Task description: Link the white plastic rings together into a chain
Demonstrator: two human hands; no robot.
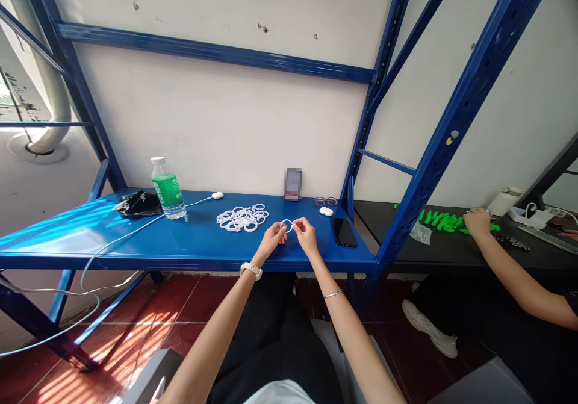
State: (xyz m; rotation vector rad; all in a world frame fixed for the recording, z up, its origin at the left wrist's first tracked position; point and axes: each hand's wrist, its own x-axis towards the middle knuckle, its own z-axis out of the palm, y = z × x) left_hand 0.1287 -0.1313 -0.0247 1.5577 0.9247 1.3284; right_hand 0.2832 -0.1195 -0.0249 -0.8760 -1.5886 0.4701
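Observation:
Between my two hands, just above the front of the blue table [198,241], is a thin white ring [286,221]. My left hand [271,239] pinches its left side, fingers closed. On its right side, my right hand [304,235] grips it between thumb and fingers. A pile of similar white rings [242,218] lies to the left of my hands, some overlapping. Whether the ring I hold has a gap or seam is too small to tell.
A water bottle [168,190] stands left, beside a black plastic bag [138,203] and a white cable. Toward the right are a propped phone [293,185], glasses [325,202], a white earbud case [326,211] and a black phone [344,232]. Further right, a co-worker's hand [477,221] touches green pieces [442,220].

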